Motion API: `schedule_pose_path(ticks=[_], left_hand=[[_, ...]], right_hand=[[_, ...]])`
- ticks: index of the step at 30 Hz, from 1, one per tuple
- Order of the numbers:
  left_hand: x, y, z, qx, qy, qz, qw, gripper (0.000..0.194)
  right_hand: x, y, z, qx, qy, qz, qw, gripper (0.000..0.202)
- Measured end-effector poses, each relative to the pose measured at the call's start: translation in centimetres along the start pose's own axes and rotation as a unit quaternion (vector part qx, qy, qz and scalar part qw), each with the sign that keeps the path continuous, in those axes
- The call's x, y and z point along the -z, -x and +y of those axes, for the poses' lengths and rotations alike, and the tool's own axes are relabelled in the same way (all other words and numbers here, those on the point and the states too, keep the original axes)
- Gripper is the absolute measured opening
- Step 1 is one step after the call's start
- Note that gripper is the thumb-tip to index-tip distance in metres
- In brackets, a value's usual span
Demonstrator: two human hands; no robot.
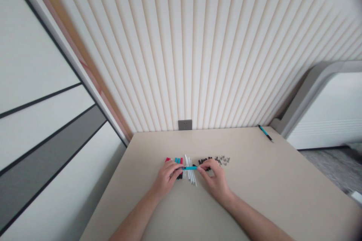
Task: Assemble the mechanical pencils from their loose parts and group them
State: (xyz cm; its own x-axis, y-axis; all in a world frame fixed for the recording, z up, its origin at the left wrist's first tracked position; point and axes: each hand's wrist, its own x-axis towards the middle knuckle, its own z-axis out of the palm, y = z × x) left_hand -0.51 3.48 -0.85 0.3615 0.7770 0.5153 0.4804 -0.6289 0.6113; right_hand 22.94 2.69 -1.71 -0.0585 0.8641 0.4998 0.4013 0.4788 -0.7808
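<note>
So the person's got both hands on one teal pen barrel (191, 168), held pretty much level above the table (243, 203). Left hand (166, 176) is pinching the black end, and the right hand (215, 176) has thumb and fingers pinched around the other end. Right by the barrel, between the hands, there's a loose bunch of thin white sticks (190, 173), kinda fanned out. Next to the left hand are some red and teal pieces (178, 160), partly hidden by the fingers. Over by the right hand there's a cluster of little black pieces (205, 160), then a scatter of small greyish bits (224, 160), too tiny to make out. Way off in the far right corner lies a blue-and-black pen (266, 134). Behind it all, a dark socket (185, 124) sits low on the ribbed wall (183, 52).
</note>
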Motion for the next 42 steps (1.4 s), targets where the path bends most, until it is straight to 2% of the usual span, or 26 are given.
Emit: schedule_pose_path(ticks=[14, 19, 27, 34, 38, 42], left_hand=[[0.2, -0.1, 0.1, -0.028, -0.002, 0.007, 1.0, 0.016], [0.2, -0.1, 0.0, -0.029, -0.003, 0.01, 1.0, 0.017], [0.1, 0.1, -0.3, -0.018, 0.024, -0.028, 0.999, 0.019], [0.2, 0.2, -0.1, 0.029, 0.036, -0.034, 0.998, 0.018], [0.0, 0.2, 0.1, 0.093, 0.084, -0.003, 0.992, 0.02], [0.0, 0.0, 0.3, 0.169, 0.18, 0.1, 0.964, 0.026]], right_hand=[[-0.1, 0.2, -0.4, -0.006, -0.059, -0.035, 0.998, 0.013], [-0.2, 0.4, -0.4, -0.028, -0.071, -0.045, 0.996, 0.012], [-0.2, 0.3, -0.7, -0.074, -0.112, -0.053, 0.989, 0.023], [0.1, 0.0, -0.6, -0.006, -0.116, -0.1, 0.988, 0.026], [0.5, -0.1, -0.5, 0.008, -0.091, -0.112, 0.99, 0.031], [1.5, -0.2, -0.6, 0.085, 0.031, -0.219, 0.972, 0.024]])
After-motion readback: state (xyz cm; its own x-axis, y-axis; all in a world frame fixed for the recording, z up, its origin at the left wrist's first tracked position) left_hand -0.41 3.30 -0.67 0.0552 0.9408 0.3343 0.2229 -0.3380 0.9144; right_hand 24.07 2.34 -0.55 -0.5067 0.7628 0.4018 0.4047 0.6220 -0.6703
